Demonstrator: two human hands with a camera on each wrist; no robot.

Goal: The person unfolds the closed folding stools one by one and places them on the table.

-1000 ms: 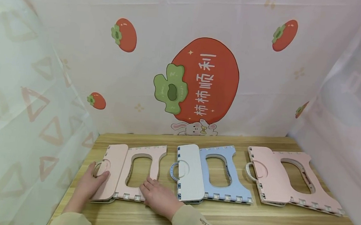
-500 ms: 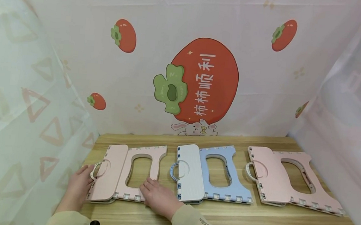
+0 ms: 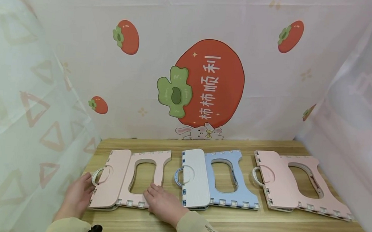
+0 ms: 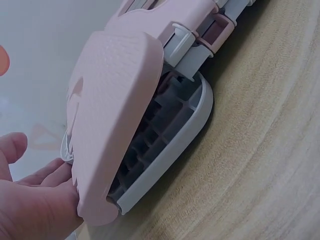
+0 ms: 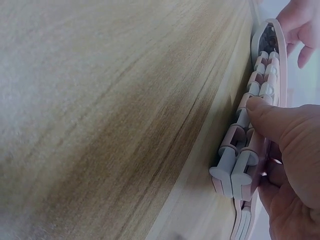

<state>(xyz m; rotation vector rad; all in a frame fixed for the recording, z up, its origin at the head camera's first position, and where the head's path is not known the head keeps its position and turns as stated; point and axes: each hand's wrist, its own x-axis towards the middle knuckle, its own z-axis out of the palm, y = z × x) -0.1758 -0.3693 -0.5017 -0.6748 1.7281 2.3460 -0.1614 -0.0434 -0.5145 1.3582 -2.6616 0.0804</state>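
A pink folding stool [image 3: 113, 179] lies folded flat at the left of the table. My left hand [image 3: 77, 195] is at its left edge, near the white carry handle [image 3: 94, 177]. In the left wrist view its thumb stands apart and its straight fingers touch the stool's edge, their tips hidden behind it. My right hand [image 3: 165, 203] holds the stool's near leg side. In the right wrist view the thumb [image 5: 270, 117] presses the hinged edge and the fingers curl behind it. A gap shows between the pink top panel [image 4: 115, 100] and the grey ribbed underside [image 4: 165, 145].
A blue and white folding stool [image 3: 197, 179] lies in the middle, just right of my right hand. Another pink folding stool [image 3: 279, 181] lies farther right. All rest on a wood-grain table [image 3: 150, 229], walled by printed cloth [image 3: 150, 66] at the back and both sides.
My left hand has let go of the pink stool's top panel and handle area and drawn back left to its edge, thumb now lifted off. The right hand has stayed in place.
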